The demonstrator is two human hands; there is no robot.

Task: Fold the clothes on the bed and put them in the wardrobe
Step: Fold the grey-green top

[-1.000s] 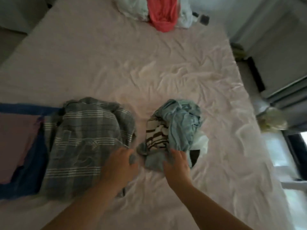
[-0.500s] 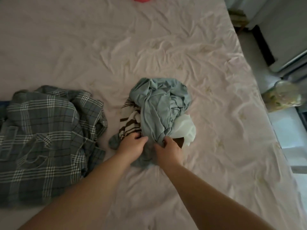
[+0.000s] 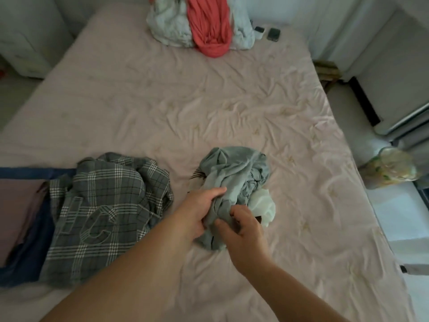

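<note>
As before, hands point(image 3: 222, 217) gripping blue garment point(image 3: 234, 173)

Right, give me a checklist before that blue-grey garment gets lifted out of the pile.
1. Left hand grips the blue-grey garment: ok.
2. Right hand pinches its lower edge: ok.
3. Garment free of the striped piece and white piece beneath it: cannot tell; it is bunched over both.
4. Garment spread for folding: not ok, crumpled.
5. Bare sheet beyond the pile to lay it flat: ok.
6. Plaid shirt apart from the pile: ok.
</note>
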